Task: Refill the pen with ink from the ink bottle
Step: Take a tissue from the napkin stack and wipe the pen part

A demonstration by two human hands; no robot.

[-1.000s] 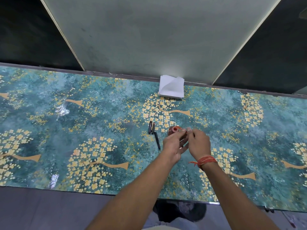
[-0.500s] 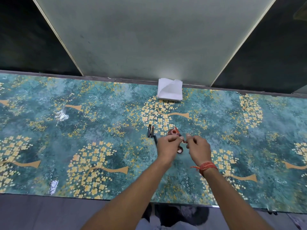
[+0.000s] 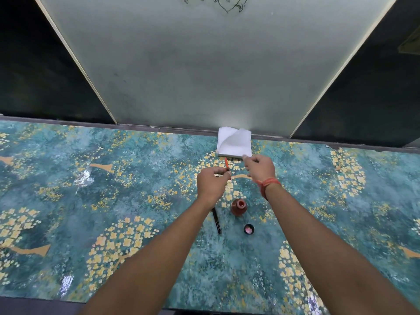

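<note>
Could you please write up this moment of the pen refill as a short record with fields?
left hand: pinching a thin red pen part, raised above the table
right hand: fingers at the near corner of the tissue stack
ink bottle: upright, open, between the forearms
bottle cap: off, lying near the bottle
black pen piece: lying on the table, left of the bottle

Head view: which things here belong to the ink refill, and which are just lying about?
In the job:
- red refill tube, held in left hand
- open ink bottle
- bottle cap
- black pen part
- tissue stack, right hand reaching it

Lying about:
- nothing seen on floral tabletop
</note>
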